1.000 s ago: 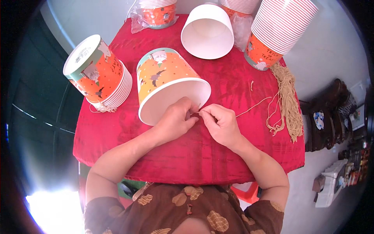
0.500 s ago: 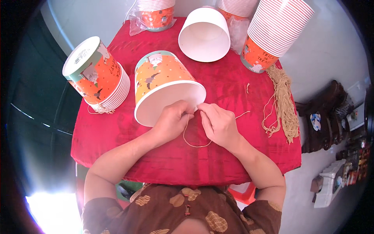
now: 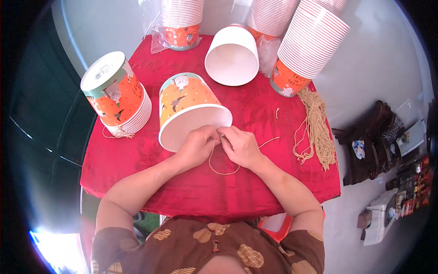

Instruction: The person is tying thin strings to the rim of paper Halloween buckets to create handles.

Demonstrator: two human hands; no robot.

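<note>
A paper bucket [image 3: 190, 97] with an orange and green printed wall lies on its side, its white open mouth toward me. At the lower right of its rim my left hand [image 3: 196, 147] is closed, fingertips pinched together by the twine. Right beside it, my right hand [image 3: 242, 147] pinches at the same spot, fingertips nearly meeting the left ones. A thin length of tan twine [image 3: 224, 174] hangs in a loop below both hands, and one end sticks out past the right hand. The fingers hide where the twine meets the rim.
A stack of upturned buckets [image 3: 115, 98] stands left, with twine at its lower rim. Behind are a white bucket [image 3: 232, 57] on its side, a tall bucket stack [image 3: 310, 43] and a plastic-wrapped stack [image 3: 182, 18]. A twine bundle [image 3: 315, 130] lies right on the red tablecloth [image 3: 255, 192].
The whole view has shifted slightly, so the table and buckets sit lower in the picture. Both hands stay pinched together at the bucket's rim, with the twine loop still hanging.
</note>
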